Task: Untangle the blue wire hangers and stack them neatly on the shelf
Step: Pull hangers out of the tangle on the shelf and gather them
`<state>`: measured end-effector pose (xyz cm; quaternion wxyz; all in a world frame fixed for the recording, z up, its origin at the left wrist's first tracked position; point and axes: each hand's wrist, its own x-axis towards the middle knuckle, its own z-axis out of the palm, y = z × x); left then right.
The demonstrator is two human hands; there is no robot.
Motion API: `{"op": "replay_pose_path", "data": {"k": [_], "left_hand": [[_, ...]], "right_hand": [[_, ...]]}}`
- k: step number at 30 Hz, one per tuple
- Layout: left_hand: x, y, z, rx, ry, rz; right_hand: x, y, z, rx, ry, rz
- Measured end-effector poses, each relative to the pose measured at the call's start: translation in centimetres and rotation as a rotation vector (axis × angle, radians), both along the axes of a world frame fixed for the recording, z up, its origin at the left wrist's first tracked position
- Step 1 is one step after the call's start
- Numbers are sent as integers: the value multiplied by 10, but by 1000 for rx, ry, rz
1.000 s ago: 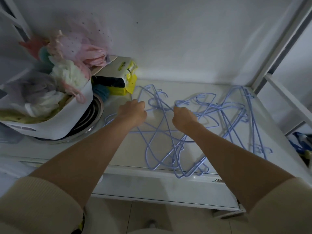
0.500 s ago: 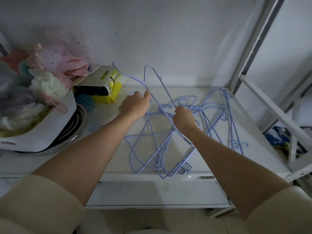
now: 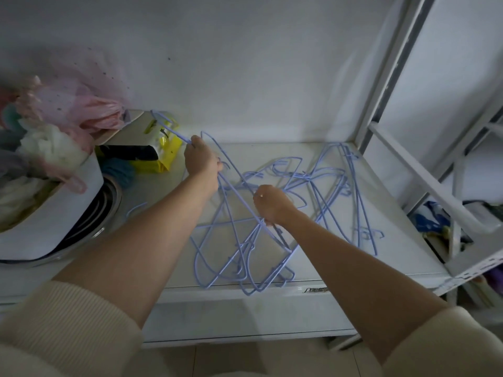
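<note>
Head view: a second ago both my hands were pressed flat into the pile; now my left hand is closed around one blue hanger and has lifted it up and to the far left, hook end over the yellow packet. My right hand is closed on wire in the middle of the tangle of hangers, pinning it to the shelf. I judge the first hanger is partly free, but its lower wire still runs through the loops.

The rest of the tangle sprawls from the near edge to the far right corner. On the left, a white tub stuffed with cloth crowds the shelf, so stacking room is on the right, under the tangle itself.
</note>
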<state>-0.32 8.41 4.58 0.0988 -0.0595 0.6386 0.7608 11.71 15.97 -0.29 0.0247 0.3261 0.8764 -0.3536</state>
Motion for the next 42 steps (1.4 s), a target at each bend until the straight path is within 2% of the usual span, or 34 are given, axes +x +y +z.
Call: {"op": "replay_pose_path", "data": {"k": [7, 14, 18, 23, 27, 42], "left_hand": [[-25, -23, 3, -218, 99, -28], [-46, -87, 9, -457, 222, 23], [-52, -112, 1, -422, 130, 24], [-57, -118, 0, -384, 102, 11], [-64, -118, 1, -354, 101, 0], [-48, -61, 19, -268, 299, -41]], "right_hand": [[-5, 8, -5, 103, -1, -20], [-46, -42, -10, 105, -2, 224], [-57, -57, -20, 127, -53, 292], [-58, -56, -27, 193, -61, 213], [-53, -49, -32, 126, -64, 124], [-17, 44, -5, -81, 494, -543]]}}
